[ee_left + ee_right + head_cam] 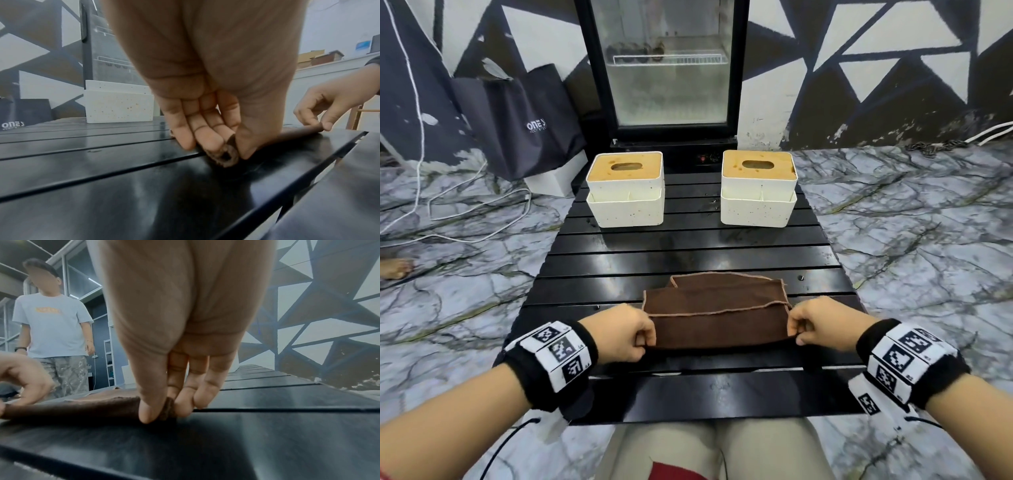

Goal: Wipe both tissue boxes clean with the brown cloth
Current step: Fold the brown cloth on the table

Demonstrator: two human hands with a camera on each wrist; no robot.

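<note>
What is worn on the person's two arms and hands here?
Both hands are bare, left hand and right hand, and the forearms are uncovered. Each wrist carries a black fuzzy wristband wrapped with white blocks printed with black square codes. A thin black cable trails below the left wrist.

The cloth [717, 308] was brown, the slatted table [688, 250] glossy black, both boxes [625, 190] [758, 188] speckled cream with tan lids.

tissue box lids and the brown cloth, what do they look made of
Tan slotted lids on the left white tissue box and right white tissue box: probably matte wood or bamboo, stained with dark spots. Folded brown cloth: soft fuzzy fabric with a stitched hem, likely microfibre.
</note>
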